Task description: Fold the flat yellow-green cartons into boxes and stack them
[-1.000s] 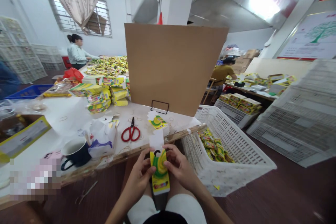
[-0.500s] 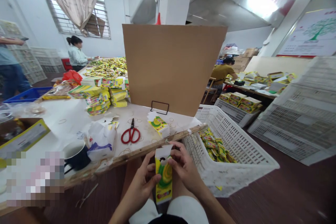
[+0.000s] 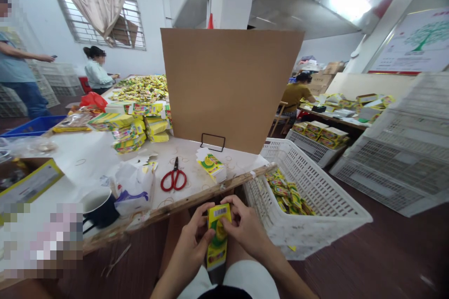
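Observation:
A small yellow-and-green carton (image 3: 218, 238) stands upright over my lap, with a barcode panel showing at its top end. My left hand (image 3: 197, 236) is closed round its left side, thumb lying on the printed front. At the upper right, my right hand (image 3: 242, 222) grips the same carton, its thumb pressed to the front just under the barcode panel. The fingers behind the carton are partly hidden. On the table in front lie a stack of flat printed cartons (image 3: 211, 167) and red-handled scissors (image 3: 173, 180).
A white plastic crate (image 3: 326, 196) with yellow packets (image 3: 291, 195) stands at my right. A cardboard sheet (image 3: 233, 91) rises at the table's back. To the left are a dark mug (image 3: 101, 210), a tissue pack (image 3: 135, 189) and piled cartons (image 3: 129, 133). Other people are farther off.
The carton's top flap stood up with its white inside showing; now it is folded down and the barcode panel shows. At far left, a standing person has come further into view.

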### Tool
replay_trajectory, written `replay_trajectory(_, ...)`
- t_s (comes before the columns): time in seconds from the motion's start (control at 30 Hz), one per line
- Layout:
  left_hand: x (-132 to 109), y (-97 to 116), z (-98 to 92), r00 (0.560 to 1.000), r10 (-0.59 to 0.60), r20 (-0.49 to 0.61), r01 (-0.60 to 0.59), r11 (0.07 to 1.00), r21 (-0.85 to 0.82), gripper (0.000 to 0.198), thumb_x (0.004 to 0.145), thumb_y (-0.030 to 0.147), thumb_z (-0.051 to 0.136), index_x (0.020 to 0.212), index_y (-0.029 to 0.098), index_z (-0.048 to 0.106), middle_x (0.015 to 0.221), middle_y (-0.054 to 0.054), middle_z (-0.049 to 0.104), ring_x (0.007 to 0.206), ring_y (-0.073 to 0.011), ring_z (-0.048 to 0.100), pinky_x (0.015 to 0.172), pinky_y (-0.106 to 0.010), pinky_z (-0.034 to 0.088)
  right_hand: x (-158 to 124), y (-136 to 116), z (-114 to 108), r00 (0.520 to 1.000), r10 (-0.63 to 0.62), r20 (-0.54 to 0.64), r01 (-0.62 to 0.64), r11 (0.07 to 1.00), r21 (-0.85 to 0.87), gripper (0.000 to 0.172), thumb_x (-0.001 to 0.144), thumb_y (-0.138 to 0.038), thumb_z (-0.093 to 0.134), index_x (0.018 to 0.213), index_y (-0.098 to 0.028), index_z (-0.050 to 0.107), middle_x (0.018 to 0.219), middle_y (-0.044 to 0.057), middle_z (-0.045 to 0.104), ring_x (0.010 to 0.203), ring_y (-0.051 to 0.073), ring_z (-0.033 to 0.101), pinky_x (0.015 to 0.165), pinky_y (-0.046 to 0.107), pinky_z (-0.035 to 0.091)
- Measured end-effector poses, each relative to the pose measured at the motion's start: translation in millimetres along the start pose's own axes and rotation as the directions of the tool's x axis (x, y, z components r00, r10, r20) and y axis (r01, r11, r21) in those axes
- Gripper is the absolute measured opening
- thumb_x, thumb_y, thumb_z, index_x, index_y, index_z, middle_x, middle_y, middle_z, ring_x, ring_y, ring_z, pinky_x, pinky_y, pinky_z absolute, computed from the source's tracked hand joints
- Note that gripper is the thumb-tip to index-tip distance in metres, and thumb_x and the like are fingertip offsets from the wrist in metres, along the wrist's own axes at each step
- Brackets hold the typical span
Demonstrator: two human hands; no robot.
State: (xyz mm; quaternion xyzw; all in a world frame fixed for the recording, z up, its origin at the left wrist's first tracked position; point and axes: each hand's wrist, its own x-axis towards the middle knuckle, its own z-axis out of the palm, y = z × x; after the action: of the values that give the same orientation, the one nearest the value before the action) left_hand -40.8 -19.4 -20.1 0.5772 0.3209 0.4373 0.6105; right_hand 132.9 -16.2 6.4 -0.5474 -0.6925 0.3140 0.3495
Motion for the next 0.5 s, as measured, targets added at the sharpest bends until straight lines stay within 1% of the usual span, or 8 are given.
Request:
replay_trajectory(0.07,-0.5,1.0,0.1,1.0,0.0,-0.002,0.0,1.0,-0.001,0.05,0.085,0.027,0.056,0.132,0.02,0.04,0.116,-0.012,0.066,0.105,-0.024,0.063,0.087,-0.033,0.05,0.4,-3.5,3.7,1.0,0.013,0.02,-0.013,1.0,-0.02,0.036,0.072,-0.014,0.057,0.106,-0.023,0.05,0.061,-0.007,0.053,0.053,0.011,0.05,0.048,0.019,0.034)
replay_trajectory(0.13,-1.4,1.6,0.5,1.0,0.003,0.0,-0.003,1.0,0.011,0.049,0.085,0.027,0.056,0.131,0.021,0.041,0.115,-0.012,0.066,0.104,-0.0237,0.063,0.088,-0.033,0.05,1.4,-6.8,7.2,0.999,0.029,0.015,-0.028,0.997,-0.074,0.037,0.071,-0.013,0.057,0.106,-0.023,0.048,0.064,-0.006,0.055,0.053,0.012,0.052,0.049,0.02,0.035)
replay_trajectory(0.2,-2.1,2.1,0.6,1.0,0.008,-0.016,-0.008,1.0,0.02,0.048,0.086,0.028,0.056,0.131,0.022,0.042,0.116,-0.011,0.066,0.105,-0.0234,0.063,0.09,-0.033,0.049,3.2,-8.7,9.2,0.998,0.043,-0.034,-0.048,0.989,-0.142,0.035,0.072,-0.013,0.058,0.105,-0.022,0.048,0.065,-0.005,0.057,0.055,0.013,0.054,0.052,0.021,0.036)
replay_trajectory(0.27,-2.4,3.1,-1.0,0.999,0.016,-0.042,-0.015,1.0,0.008,0.048,0.085,0.03,0.057,0.13,0.022,0.044,0.117,-0.011,0.066,0.106,-0.0236,0.063,0.091,-0.033,0.049,4.7,-8.6,8.4,0.996,0.035,-0.079,-0.048,0.985,-0.168,0.035,0.073,-0.014,0.058,0.106,-0.021,0.049,0.064,-0.005,0.056,0.056,0.013,0.054,0.055,0.022,0.038)
replay_trajectory(0.37,-2.2,6.4,-5.7,0.998,-0.003,-0.06,-0.001,0.998,-0.064,0.05,0.083,0.032,0.061,0.129,0.021,0.044,0.114,-0.012,0.067,0.102,-0.0249,0.065,0.086,-0.034,0.051,4.1,-4.4,3.6,0.997,-0.048,-0.055,0.043,0.996,-0.08,0.034,0.077,-0.017,0.057,0.11,-0.022,0.051,0.064,-0.005,0.054,0.056,0.013,0.053,0.055,0.022,0.039)
replay_trajectory(0.43,-1.8,8.9,-6.9,0.998,-0.026,-0.05,0.019,0.992,-0.127,0.051,0.081,0.031,0.064,0.127,0.02,0.046,0.109,-0.012,0.069,0.096,-0.0256,0.067,0.08,-0.034,0.053,1.3,-0.6,2.8,0.993,-0.109,-0.051,0.109,0.994,-0.003,0.03,0.082,-0.021,0.056,0.111,-0.022,0.055,0.07,-0.003,0.059,0.058,0.012,0.054,0.055,0.022,0.041)
replay_trajectory(0.5,-1.4,10.0,-4.1,0.998,-0.039,-0.045,0.031,0.985,-0.168,0.05,0.079,0.031,0.066,0.123,0.019,0.047,0.104,-0.012,0.07,0.09,-0.0258,0.068,0.075,-0.033,0.054,-2.4,2.2,5.4,0.985,-0.129,-0.113,0.136,0.989,0.055,0.025,0.083,-0.026,0.056,0.108,-0.022,0.059,0.079,0.0,0.063,0.063,0.013,0.057,0.056,0.022,0.044)
